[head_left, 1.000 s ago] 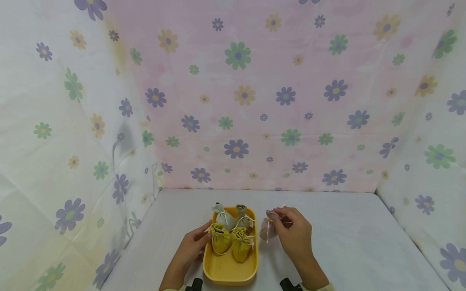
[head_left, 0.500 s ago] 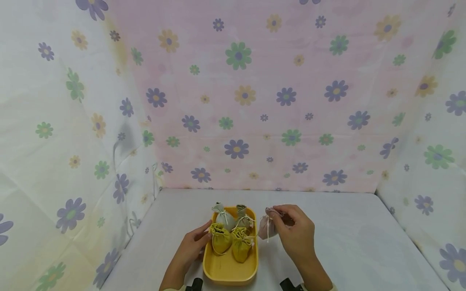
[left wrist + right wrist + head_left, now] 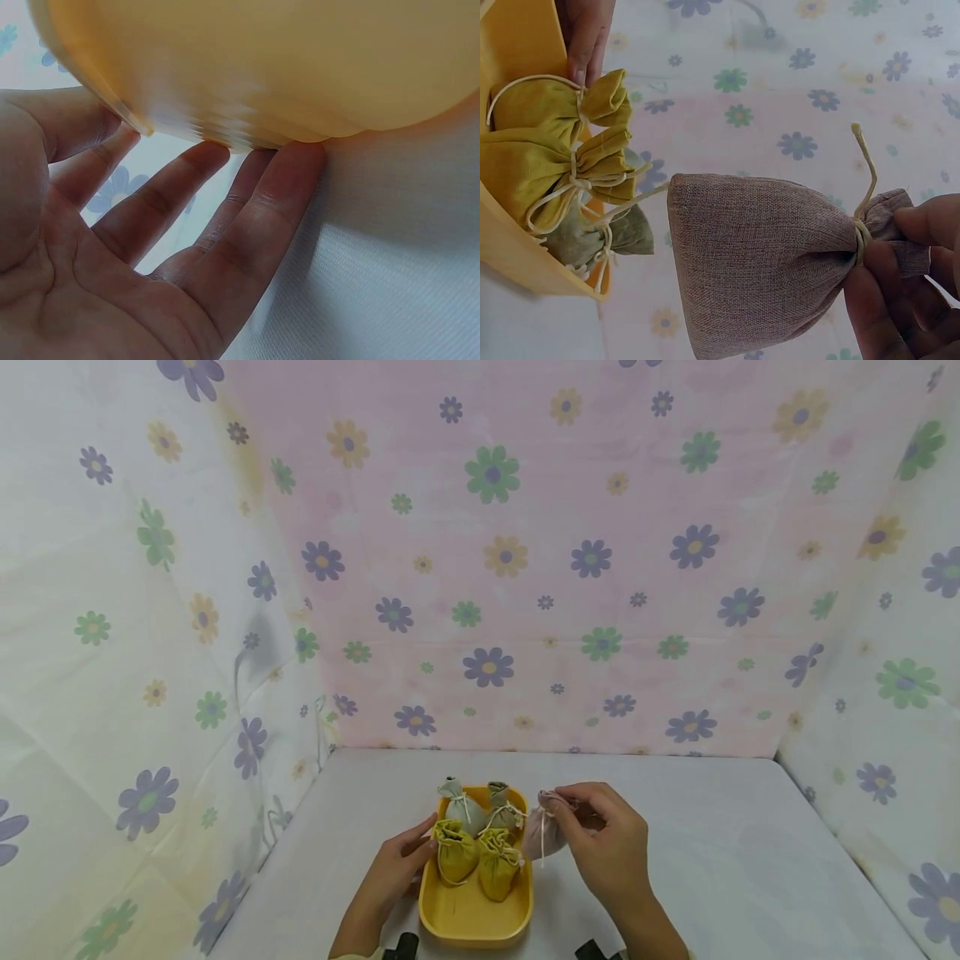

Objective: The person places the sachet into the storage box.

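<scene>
A: What sits near the pale brown coarse-woven drawstring pouch [image 3: 761, 259]?

B: A yellow oval plastic tray [image 3: 472, 917] just left of it, holding two yellow cloth pouches [image 3: 455, 852] and two grey-green ones [image 3: 461, 805]. The left hand [image 3: 390, 875] lies straight-fingered against the tray's left wall.

A: Anything unclear?

B: The tray fills most of the left wrist view.

A: And the pouch?

B: Plump, tied with cream cord, lifted beside the tray's far right corner; the right hand [image 3: 607, 843] pinches its gathered neck.

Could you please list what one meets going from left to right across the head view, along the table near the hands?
left hand → yellow tray → pinkish-brown pouch → right hand
</scene>
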`<state>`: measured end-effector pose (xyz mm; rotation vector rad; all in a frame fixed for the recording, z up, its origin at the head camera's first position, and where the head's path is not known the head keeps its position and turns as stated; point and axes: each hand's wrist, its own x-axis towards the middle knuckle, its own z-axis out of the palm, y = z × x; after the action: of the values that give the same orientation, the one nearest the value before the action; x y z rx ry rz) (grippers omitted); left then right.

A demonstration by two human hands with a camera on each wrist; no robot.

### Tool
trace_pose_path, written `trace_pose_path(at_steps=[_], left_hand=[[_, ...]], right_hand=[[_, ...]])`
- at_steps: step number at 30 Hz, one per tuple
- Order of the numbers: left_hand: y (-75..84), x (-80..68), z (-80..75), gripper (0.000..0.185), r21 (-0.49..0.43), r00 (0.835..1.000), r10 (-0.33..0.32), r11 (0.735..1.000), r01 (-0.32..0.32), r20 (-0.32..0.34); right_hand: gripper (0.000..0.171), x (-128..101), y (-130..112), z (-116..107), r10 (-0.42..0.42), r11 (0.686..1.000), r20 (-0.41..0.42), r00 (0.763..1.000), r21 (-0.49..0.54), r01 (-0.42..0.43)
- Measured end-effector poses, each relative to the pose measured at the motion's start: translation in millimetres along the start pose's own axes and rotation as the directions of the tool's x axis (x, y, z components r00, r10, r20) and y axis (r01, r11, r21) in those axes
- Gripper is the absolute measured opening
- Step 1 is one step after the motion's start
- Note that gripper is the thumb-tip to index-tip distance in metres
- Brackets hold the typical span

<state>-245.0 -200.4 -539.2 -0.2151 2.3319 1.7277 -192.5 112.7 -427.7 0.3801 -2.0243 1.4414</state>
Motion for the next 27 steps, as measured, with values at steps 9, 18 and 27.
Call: trace_pose_path(at_steps=[9, 18, 27], left_hand=[[-1.4, -0.9, 0.7, 0.062, -0.02, 1.0, 0.01, 1.0, -0.01, 0.009], [0.9, -2.5, 1.0, 0.061, -0.027, 1.0, 0.02, 0.999, -0.02, 0.01], [3.1, -3.1, -0.7, 0.06, -0.016, 1.0, 0.016, 1.0, -0.016, 0.014]], right_hand=[[0.009, -3, -11, 3, 0.003, 1.0, 0.046, 0.999, 0.028, -0.004], [0.009, -9, -15, 11, -0.028, 1.0, 0.11, 0.994, 0.016, 0.026], [0.015, -18, -21, 25, -0.002, 0.997, 0.161, 0.987, 0.076, -0.011]])
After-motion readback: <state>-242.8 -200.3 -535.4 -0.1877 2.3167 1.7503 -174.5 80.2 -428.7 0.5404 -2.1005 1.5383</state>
